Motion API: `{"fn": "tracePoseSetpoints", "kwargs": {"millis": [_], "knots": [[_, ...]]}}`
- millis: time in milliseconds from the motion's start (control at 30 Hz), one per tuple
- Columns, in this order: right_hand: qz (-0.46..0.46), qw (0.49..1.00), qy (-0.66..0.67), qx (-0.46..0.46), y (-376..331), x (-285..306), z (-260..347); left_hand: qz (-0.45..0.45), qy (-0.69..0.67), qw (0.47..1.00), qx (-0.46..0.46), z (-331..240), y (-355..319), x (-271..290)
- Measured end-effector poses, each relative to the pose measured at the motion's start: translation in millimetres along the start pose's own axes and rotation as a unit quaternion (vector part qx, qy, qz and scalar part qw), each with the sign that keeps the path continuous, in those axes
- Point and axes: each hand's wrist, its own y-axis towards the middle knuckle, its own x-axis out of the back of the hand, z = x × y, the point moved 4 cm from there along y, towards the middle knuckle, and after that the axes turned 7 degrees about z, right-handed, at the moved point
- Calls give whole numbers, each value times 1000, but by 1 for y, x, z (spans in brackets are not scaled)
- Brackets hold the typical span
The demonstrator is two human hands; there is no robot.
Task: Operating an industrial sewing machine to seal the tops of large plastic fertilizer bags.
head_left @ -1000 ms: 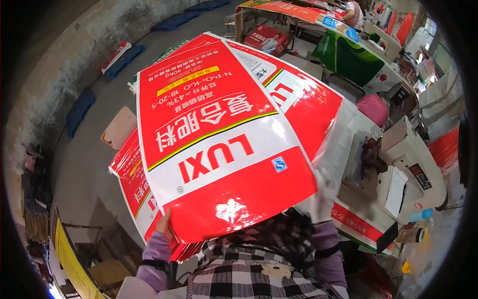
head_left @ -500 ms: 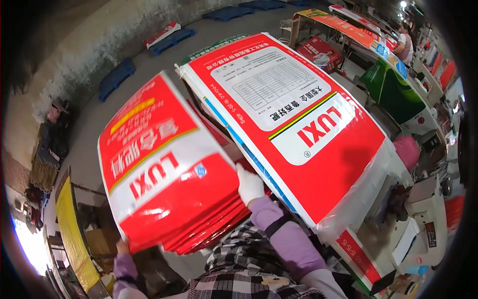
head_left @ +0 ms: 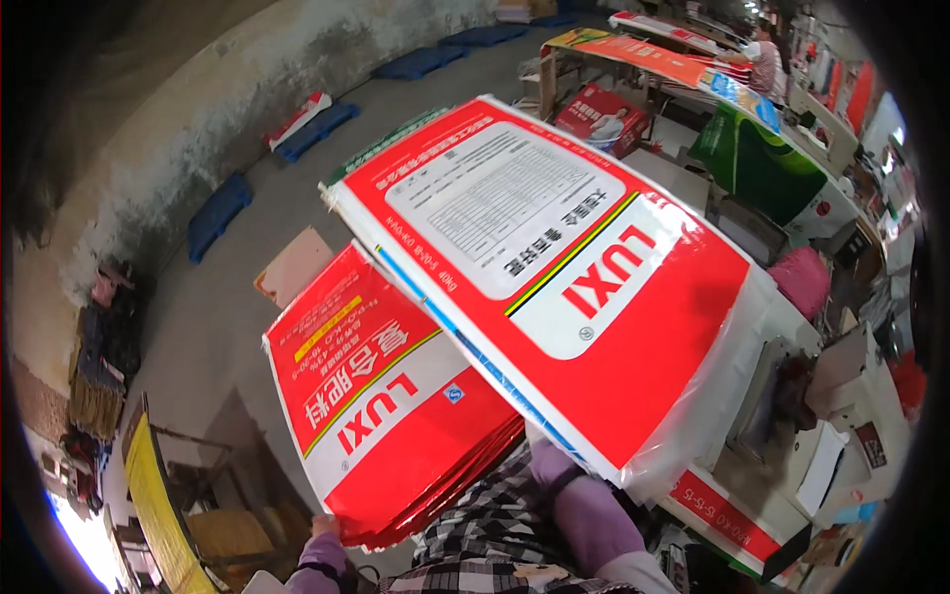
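Observation:
A red-and-white printed sack (head_left: 371, 396) lies on top of a pile of similar sacks in front of me, low and to the left. At its near left corner my left hand (head_left: 325, 527) pinches the edge, the fingertips closed on it. My right hand (head_left: 537, 436) is in a white glove by the pile's right side. Most of it is hidden under the overhanging edge of a second, higher stack of sacks (head_left: 653, 386), so its fingers do not show. That stack rests on the bench to the right, with clear plastic film along its near right side.
A sewing machine (head_left: 841, 396) stands on the right behind the stack. Blue pallets (head_left: 220, 216) line the wall. A yellow-sided frame (head_left: 158, 495) is at lower left, a pink bundle (head_left: 800, 280) at right. Another person (head_left: 764, 69) works far right.
The top red-and-white sack, tilted up before, now lies flatter on the pile and further right, partly beneath the higher stack's edge. My right hand has slipped mostly out of sight.

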Motion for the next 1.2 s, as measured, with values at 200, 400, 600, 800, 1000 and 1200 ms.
{"fn": "tracePoseSetpoints", "kwargs": {"millis": [200,400,600,800,1000,1200], "knots": [[265,951,161,-16,-41,89,67,59,-12,647,-760,-315,-223,139],[262,928,185,188,-117,96,57,-41,8,443,-896,-444,-522,68],[37,979,195,46,-187,281,-50,209,-82,451,-864,-467,-502,29],[-167,884,336,-278,-171,313,-123,369,-192,424,-804,-463,-505,33],[-44,946,280,-160,-71,275,-76,112,-168,383,-902,-463,-491,91],[-332,896,271,-118,-101,288,-76,250,-380,442,-773,-461,-488,112]]}}
